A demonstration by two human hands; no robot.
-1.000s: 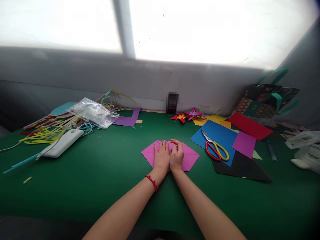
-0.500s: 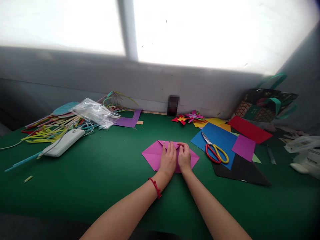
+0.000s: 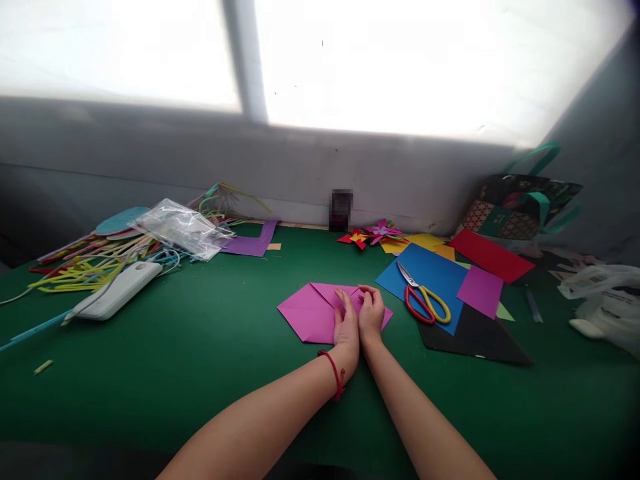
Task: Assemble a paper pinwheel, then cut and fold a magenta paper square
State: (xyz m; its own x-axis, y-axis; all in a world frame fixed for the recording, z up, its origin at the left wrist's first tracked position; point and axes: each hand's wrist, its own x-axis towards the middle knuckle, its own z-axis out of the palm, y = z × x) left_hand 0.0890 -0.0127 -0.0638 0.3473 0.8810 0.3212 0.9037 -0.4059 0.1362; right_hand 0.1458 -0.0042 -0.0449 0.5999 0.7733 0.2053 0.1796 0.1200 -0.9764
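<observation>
A sheet of pink paper (image 3: 310,317), its corners folded in toward pointed left and right ends, lies flat on the green table in front of me. My left hand (image 3: 347,323) rests on its middle, turned onto its edge with the fingers stretched out. Close against it, my right hand (image 3: 371,315) is curled over the right part of the sheet, fingers bent and together at the upper fold. The hands cover the paper's centre and much of its right side. To the right, scissors (image 3: 424,299) with a red and a yellow handle lie on blue paper (image 3: 430,263).
Red paper (image 3: 493,256), purple paper (image 3: 481,292) and a black sheet (image 3: 473,340) lie at the right. Paper flowers (image 3: 383,231) sit at the back. A white power strip (image 3: 120,290) and a clear plastic bag (image 3: 183,228) are at the left; a gift bag (image 3: 520,207) stands back right.
My left hand has rolled from lying palm down onto its edge and shifted right, against my right hand. The right hand keeps its place on the paper. The view has shifted slightly.
</observation>
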